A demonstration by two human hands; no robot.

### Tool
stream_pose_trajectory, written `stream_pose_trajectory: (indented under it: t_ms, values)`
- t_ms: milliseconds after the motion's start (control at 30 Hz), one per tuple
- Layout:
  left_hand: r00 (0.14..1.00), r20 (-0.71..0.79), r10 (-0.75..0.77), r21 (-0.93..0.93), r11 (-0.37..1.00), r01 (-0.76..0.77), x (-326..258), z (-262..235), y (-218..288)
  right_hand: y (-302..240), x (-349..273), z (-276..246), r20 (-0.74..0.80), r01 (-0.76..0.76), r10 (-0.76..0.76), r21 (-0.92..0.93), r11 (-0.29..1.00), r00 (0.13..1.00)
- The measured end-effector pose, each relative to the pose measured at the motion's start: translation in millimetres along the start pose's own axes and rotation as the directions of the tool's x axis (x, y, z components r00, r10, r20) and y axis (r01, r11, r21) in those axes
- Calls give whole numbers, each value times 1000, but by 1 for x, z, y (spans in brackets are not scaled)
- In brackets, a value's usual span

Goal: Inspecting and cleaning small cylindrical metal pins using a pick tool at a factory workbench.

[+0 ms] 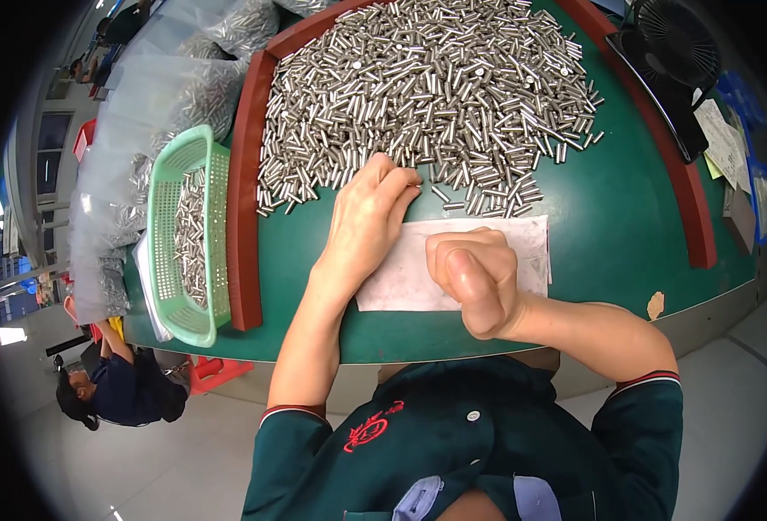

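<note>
A large heap of short silver metal pins (427, 95) spreads over the green table (592, 252). My left hand (368, 213) reaches to the near edge of the heap, its fingers bent and drawn together against the pins. Whatever those fingers grip is hidden under them. Over a smudged white sheet (401, 282), my right hand (477, 278) is closed in a fist with the thumb toward me. Its contents, if any, do not show. A few loose pins lie between the heap and the sheet's far edge.
Dark red wooden rails (245, 200) border the heap. Left of them stands a green plastic basket (163, 174) partly filled with pins, beside clear plastic bags (205, 95) of similar parts. A black fan (674, 43) stands at the far right. Another person (136, 386) sits at the left.
</note>
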State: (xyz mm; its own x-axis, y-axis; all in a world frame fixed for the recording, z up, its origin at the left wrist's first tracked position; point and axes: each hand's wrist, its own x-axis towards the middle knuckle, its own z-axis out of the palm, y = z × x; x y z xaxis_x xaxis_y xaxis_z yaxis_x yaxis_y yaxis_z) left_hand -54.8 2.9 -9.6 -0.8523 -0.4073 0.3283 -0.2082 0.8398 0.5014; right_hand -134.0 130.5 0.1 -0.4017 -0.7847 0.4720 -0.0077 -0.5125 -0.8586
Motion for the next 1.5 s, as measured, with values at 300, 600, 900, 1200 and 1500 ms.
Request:
stream_pose_trajectory:
  t_ms: [300, 600, 900, 1200, 1500]
  values:
    - [900, 230, -370, -688, 592, 420, -10, -9, 7, 1, 2, -3, -71, -116, 122, 88, 989, 990]
    - [795, 462, -393, -832, 117, 542, -11, -10, -2, 5, 8, -8, -202, -290, 401, 421, 859, 894]
    - [758, 535, -373, -835, -94, 542, -8, -15, -3, 6, 11, -9, -205, -303, 431, 460, 835, 879]
    - [734, 538, -415, -832, -123, 540, -8, -16, -5, 6, 13, -9, -199, -307, 441, 477, 824, 875]
    - [914, 55, -402, -481, 792, 377, -1, -5, 2, 7, 13, -9, -208, -305, 448, 487, 818, 870]
